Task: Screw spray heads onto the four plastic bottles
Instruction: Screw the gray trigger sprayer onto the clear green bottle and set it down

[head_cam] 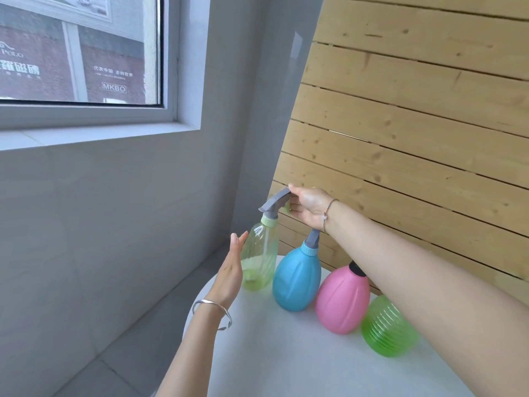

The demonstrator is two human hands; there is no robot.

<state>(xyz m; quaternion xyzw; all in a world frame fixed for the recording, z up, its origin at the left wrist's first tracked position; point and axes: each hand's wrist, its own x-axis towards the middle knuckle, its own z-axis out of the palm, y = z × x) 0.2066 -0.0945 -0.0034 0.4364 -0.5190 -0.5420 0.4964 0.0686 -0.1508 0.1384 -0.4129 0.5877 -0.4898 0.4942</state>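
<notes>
Here, four plastic bottles stand in a row along the far edge of a smooth white round table [286, 356], in front of a wall of knotty horizontal pine slats [415, 116].

The leftmost, a tall pale green bottle [259, 259], is translucent, with a slim cylindrical body tapering at the shoulder. It is tilted, with its base near the table edge. A grey spray head [273, 203] sits on its neck over a light green collar [269, 222]; whether the collar is fully threaded cannot be determined.

Just beside it stands the blue bottle [296, 277], opaque, egg-shaped and softly ribbed, carrying a blue collar and a grey spray stem [313, 239]. The pink bottle [342, 300], of the same egg shape, shows a black cap [356, 269] at the neck; the rest of its top is hidden behind the forearm. The green bottle [386, 330] is translucent, round, and ringed with horizontal ridges; its neck is also hidden.

The right hand [307, 207] grips the rear of the grey spray head, fingers curled around it, thumb on top. A thin bracelet [329, 213] circles that wrist.

The left hand [230, 270] is flat, with the fingers straight and together, and the palm faces the side of the pale green bottle. It lies against or just beside the bottle; contact cannot be confirmed. A silver bangle [213, 309] sits on that wrist.
</notes>
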